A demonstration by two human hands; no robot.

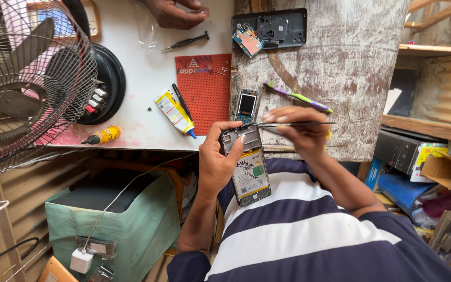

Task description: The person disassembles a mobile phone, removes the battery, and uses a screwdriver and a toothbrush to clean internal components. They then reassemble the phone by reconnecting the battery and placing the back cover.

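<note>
Far left, at 9 o'clock: wire-caged fan (24,83), its grille overlapping the white part of the surface (142,99).

Just right of the fan: round black device (108,83) with coloured terminals; below it, a small yellow bottle (103,136) lying near the edge of the surface.

Lower left, at 7 o'clock, under the surface: box draped in green cloth (116,219), white charger plug (81,260) with its cable running up.

Centre of the surface: yellow-and-white glue tube (175,113) beside a black pen-like tool, both touching an orange-red mat (207,89); above the mat, a black screwdriver (189,41).

At 12 o'clock: another person's hand (176,13) resting on the white area.

Centre: left hand (217,159), fingers closed around the opened phone (246,164), held upright just off the near edge of the surface, back cover off, battery showing.

Above the phone: a small part with a dark screen (247,104) on the worn wooden part of the surface (340,57).

At 1 o'clock: black phone back shell (283,27) with a blue circuit board (247,40) at its left edge.

Right of centre: right hand (298,130), fingers pinched on metal tweezers (288,124), tips at the phone's top end. Beyond it, a green-and-purple toothbrush (298,96).

Far right, at 3 o'clock: wooden shelves (434,49); below them, boxes and clutter (424,162).

Bottom: striped navy-and-white shirt (309,230).
</note>
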